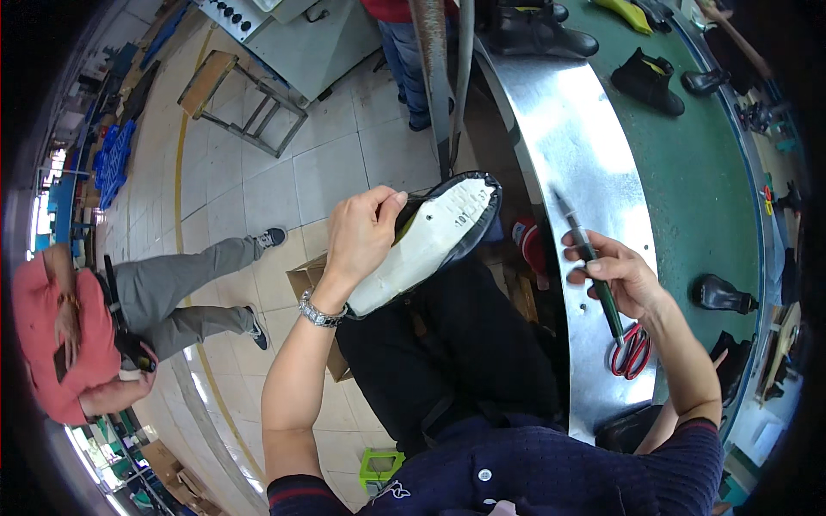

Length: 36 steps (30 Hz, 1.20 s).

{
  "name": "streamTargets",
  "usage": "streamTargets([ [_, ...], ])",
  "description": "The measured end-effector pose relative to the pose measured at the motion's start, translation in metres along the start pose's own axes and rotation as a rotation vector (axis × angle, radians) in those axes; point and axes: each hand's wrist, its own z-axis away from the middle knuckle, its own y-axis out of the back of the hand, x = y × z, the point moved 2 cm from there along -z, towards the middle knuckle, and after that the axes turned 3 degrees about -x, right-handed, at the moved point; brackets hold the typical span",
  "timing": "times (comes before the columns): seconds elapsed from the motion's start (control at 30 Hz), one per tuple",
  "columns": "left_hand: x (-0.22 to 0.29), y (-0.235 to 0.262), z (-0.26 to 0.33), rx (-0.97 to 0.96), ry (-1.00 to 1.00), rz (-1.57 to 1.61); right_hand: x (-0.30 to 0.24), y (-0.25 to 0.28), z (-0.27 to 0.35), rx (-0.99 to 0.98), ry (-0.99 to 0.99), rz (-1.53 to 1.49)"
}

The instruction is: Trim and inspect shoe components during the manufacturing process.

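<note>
A black shoe [439, 228] lies bottom up above my lap, its pale bottom facing me and black upper material wrapping the toe. My left hand [363, 234] is closed in a pinch at the shoe's side edge. Between the fingers of my right hand [618, 273] is a slim dark green pen-like tool [607, 303] with a narrow pointed tip, angled up and away from me. The tool is apart from the shoe, over the metal sheet [568, 112]. Red-handled scissors [634, 353] lie on the sheet just below my right hand.
Black boots [650, 82] and other dark shoes stand on the green work surface [688, 181] at right. A metal post [434, 77] rises ahead. At left stands a person in a red shirt [73, 335]; a stool [241, 103] is far left. Another person's jeans [404, 64] show beyond the post.
</note>
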Motion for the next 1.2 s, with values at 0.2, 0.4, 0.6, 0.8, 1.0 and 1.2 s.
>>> streamTargets([
  [0.2,0.019,-0.005,0.054,-0.166,-0.106,0.107,-0.054,-0.084,-0.024,-0.280,-0.250,0.712],
  [0.4,0.031,-0.043,0.077,0.154,-0.099,-0.026,-0.066,-0.115,-0.068,-0.343,-0.271,1.155],
  [0.6,0.026,-0.045,0.078,0.256,-0.074,0.008,-0.051,-0.135,-0.058,-0.181,-0.233,1.458],
  [0.8,0.022,-0.055,0.083,0.389,-0.181,-0.012,-0.011,-0.106,-0.050,-0.160,0.233,1.533],
  [1.0,0.020,-0.057,0.084,0.443,-0.317,-0.071,-0.013,-0.107,-0.043,-0.119,0.421,1.651],
  [1.2,0.005,-0.068,0.085,0.474,-0.425,-0.358,-0.052,-0.139,-0.040,-0.212,0.238,2.064],
])
